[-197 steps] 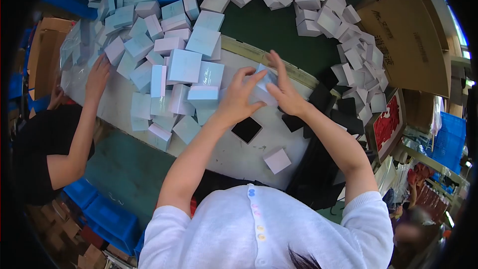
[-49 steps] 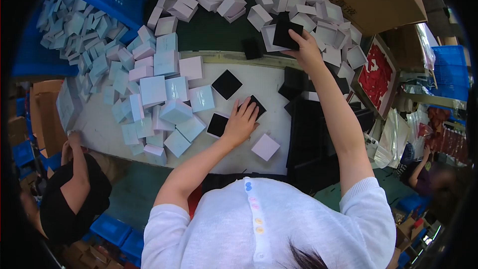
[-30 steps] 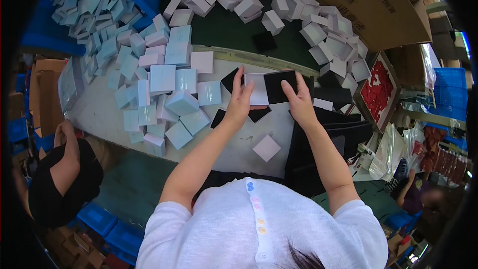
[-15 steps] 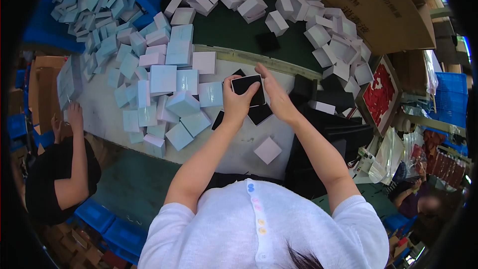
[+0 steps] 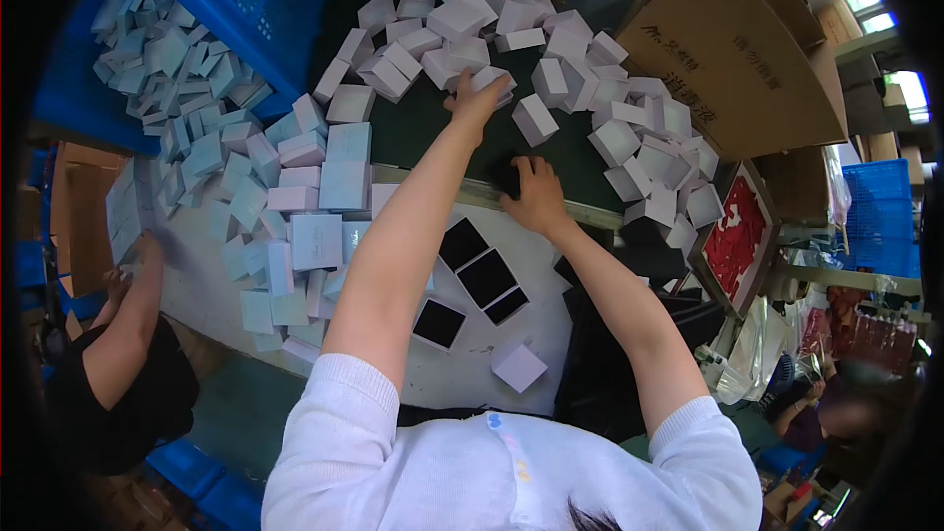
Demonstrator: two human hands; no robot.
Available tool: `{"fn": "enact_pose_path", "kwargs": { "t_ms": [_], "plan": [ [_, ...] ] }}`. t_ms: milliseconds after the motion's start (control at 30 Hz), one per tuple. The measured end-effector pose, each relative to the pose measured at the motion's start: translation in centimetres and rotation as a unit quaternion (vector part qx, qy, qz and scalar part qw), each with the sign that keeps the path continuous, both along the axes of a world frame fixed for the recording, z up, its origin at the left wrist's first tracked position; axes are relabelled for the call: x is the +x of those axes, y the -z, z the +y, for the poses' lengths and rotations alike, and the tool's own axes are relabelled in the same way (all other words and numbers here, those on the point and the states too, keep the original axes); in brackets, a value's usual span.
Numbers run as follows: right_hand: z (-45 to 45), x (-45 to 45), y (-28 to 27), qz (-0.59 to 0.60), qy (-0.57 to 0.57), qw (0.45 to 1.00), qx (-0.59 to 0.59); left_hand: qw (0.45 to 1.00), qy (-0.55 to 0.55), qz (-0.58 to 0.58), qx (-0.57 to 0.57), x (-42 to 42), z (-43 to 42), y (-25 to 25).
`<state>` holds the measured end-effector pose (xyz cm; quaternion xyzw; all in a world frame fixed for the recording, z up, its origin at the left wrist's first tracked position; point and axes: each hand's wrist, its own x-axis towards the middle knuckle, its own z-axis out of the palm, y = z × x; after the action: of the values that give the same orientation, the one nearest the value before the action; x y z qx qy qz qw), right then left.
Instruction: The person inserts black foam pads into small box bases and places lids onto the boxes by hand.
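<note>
Stretched far forward, my left hand has its fingers closed about a small white box at the near edge of the heap of white boxes. My right hand is lower and to the right, fingers bent over a black pad on the dark green surface; the hand partly hides it. Between my forearms several white box parts with black inserts lie on the pale table. A single white box rests nearer my body.
Pale blue boxes are stacked at the left, beside a blue crate at the back. A brown carton and a tray of red pieces stand at right. Black material lies by my right arm. Another person's hand works far left.
The box with the black insert has left my hands and lies on the table. My left hand has reached forward to the white boxes; my right hand has moved to the black pad.
</note>
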<state>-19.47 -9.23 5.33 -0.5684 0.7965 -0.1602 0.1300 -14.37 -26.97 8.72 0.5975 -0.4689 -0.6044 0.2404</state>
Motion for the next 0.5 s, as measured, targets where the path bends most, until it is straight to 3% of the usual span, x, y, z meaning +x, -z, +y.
{"fn": "enact_pose_path", "kwargs": {
  "t_ms": [33, 100, 133, 200, 267, 333, 367, 433, 500],
  "plan": [
    [0.5, -0.3, -0.4, -0.031, -0.010, 0.999, -0.012, 0.999, 0.003, -0.005, 0.038, -0.8, 0.0, 0.1],
    [1.8, -0.6, -1.5, -0.066, -0.019, 0.997, -0.019, 0.995, 0.053, -0.051, -0.067, -1.0, 0.5, 0.7],
    [2.5, -1.0, -2.4, -0.140, 0.000, 0.990, -0.030, 0.995, 0.053, -0.054, -0.065, -0.6, 1.1, 2.5],
    [3.1, -2.3, -3.9, -0.215, 0.019, 0.975, -0.052, 0.946, 0.060, -0.051, -0.315, 1.2, 2.6, 5.5],
    [4.6, -3.5, -4.8, -0.208, 0.001, 0.962, -0.175, 0.905, 0.133, -0.046, -0.401, 5.5, 5.5, 2.5],
    [5.3, -3.4, -7.6, -0.208, -0.052, 0.958, -0.193, 0.882, 0.272, 0.020, -0.384, 9.1, 8.1, 0.1],
    [5.6, -3.2, -8.8, -0.222, -0.081, 0.954, -0.186, 0.882, 0.277, 0.018, -0.381, 10.4, 9.4, -1.3],
    [5.4, -2.6, -9.9, -0.206, -0.193, 0.946, -0.162, 0.857, 0.412, 0.085, -0.297, 12.0, 11.5, -3.8],
    [5.5, -1.5, -10.3, -0.196, -0.274, 0.934, -0.115, 0.865, 0.411, 0.133, -0.256, 12.6, 12.6, -5.0]
  ]
}}
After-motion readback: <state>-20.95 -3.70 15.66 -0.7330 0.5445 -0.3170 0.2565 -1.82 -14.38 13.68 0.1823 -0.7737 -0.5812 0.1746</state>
